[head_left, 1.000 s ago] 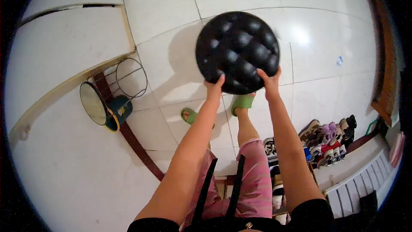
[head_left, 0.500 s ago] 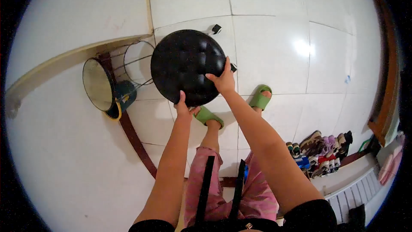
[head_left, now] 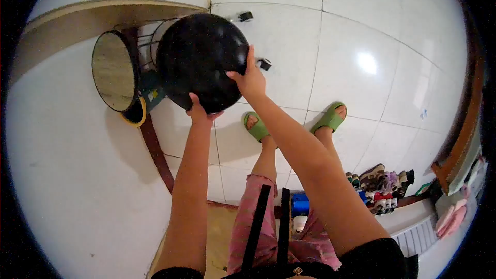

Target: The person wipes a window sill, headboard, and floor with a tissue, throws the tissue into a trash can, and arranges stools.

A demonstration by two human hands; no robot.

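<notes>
A round black stool (head_left: 201,57) with a padded, shiny seat is between my two hands. My left hand (head_left: 201,111) grips the near edge of the seat, thumb on top and fingers curling beneath. At the right edge, my right hand (head_left: 251,80) is clamped on with its thumb over the seat top and a finger along the rim. Two black-tipped feet of the stool poke out beyond its right side; the rest of the legs is hidden under the seat.
Left of the stool are a round pale-faced thing (head_left: 111,72) with a dark rim, a dark green container (head_left: 151,92) and a wire frame (head_left: 147,44), partly covered by the seat. Several shoes (head_left: 382,183) line the right. Green slippers (head_left: 330,118) are on my feet, on white tiles.
The stool has shifted left and away from me, and now covers more of the wire frame. Both hands moved with it and kept their grip. The camera view has shifted too.
</notes>
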